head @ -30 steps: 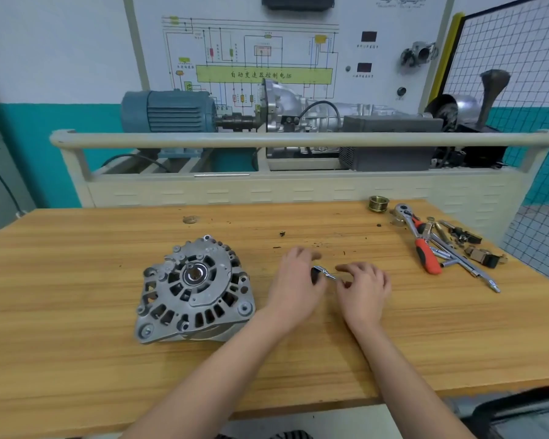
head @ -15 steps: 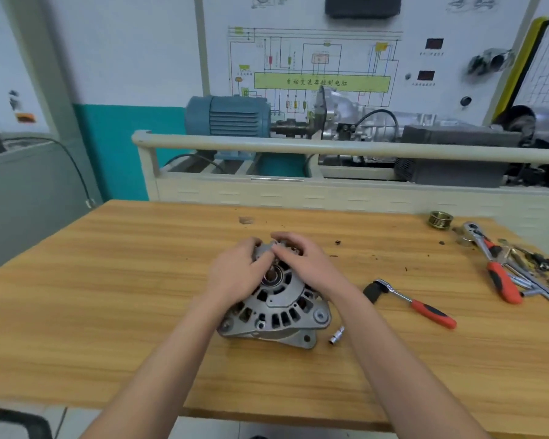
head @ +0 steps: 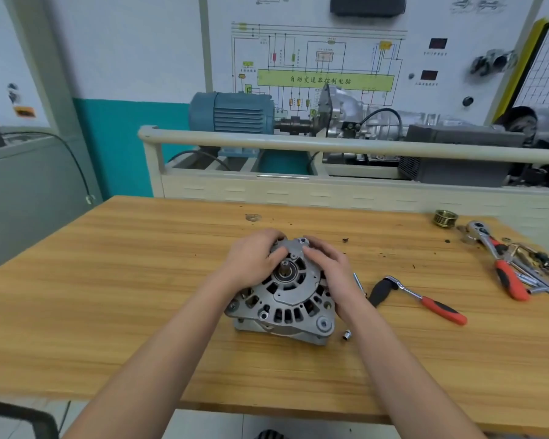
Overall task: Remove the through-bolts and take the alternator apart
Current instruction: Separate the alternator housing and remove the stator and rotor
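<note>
Writing is scarce here: the only text that reads clearly is the line of Chinese characters, 自动变速器控制电脑, on the green bar of the wiring diagram (head: 325, 80) on the white wall panel; the small captions under the two dark red displays (head: 437, 43) are too blurred to read, and no brand shows on any tool or part. The alternator (head: 286, 293) lies on the wooden table (head: 108, 296) near the middle, its vented grey end face and shaft stub turned up toward the camera. The left hand (head: 252, 259) grips the far left edge of the housing with curled fingers, its thumb lying across the face near the shaft. The right hand (head: 333, 274) grips the right side, fingers bent over the top edge and palm against the rim. Both hands cover the far and right parts of the housing, so the bolt heads there cannot be seen. Just right of the right wrist lies a thin metal rod (head: 359, 284), partly hidden; whether it is a through-bolt cannot be told. A small socket (head: 347, 335) lies just beside the near right corner of the alternator. A ratchet with a red and black handle (head: 425, 301) lies to the right. Further right sit a brass grooved pulley (head: 443, 218), a second red-handled ratchet (head: 501, 264) and a pile of small parts (head: 542, 261), cut off by the frame edge and hard to sort out. A blue motor (head: 235, 112) stands behind the rail.
</note>
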A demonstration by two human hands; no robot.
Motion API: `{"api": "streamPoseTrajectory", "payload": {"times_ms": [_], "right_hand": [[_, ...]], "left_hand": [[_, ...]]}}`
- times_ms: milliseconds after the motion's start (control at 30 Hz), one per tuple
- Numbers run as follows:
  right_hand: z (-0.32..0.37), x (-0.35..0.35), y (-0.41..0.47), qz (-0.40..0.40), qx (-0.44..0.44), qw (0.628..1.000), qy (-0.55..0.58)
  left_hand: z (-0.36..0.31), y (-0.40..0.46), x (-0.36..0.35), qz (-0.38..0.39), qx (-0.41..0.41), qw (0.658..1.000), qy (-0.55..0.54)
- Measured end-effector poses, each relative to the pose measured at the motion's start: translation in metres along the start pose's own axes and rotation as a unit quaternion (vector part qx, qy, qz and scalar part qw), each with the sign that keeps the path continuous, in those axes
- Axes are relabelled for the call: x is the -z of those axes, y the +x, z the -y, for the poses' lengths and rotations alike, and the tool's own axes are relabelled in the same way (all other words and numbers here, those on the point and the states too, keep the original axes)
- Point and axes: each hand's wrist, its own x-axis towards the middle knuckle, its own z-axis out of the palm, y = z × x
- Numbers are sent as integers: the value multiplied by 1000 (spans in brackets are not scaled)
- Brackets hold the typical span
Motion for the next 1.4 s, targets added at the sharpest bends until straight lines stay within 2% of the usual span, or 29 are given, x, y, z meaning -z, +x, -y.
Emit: {"api": "streamPoseTrajectory", "payload": {"times_ms": [67, 267, 433, 567, 900, 1100, 1267, 1333, 1400], "right_hand": [[-2, 3, 4, -22, -21, 999, 32], [-29, 6, 2, -14, -114, 993, -12], [-29, 1, 7, -12, -125, 992, 12], [-29, -1, 9, -30, -114, 993, -4], [-26, -7, 23, -12, -134, 990, -47], [-26, -9, 31, 5, -153, 988, -18], [-30, -11, 32, -18, -155, 987, 47], [-31, -12, 28, -25, -153, 984, 89], [-33, -13, 22, -37, -145, 982, 117]], "left_hand": [[2, 1, 0, 6, -13, 1000, -1], [13, 5, 1, 16, -30, 999, -31], [20, 13, 2, 16, -22, 999, -35], [23, 15, 2, 25, -18, 998, -57], [42, 29, 3, 65, 40, 989, -123], [55, 39, -1, 72, 73, 985, -136], [57, 40, 0, 89, 90, 975, -182], [54, 35, 2, 66, 98, 970, -213], [48, 30, 7, -2, 101, 960, -263]]}}
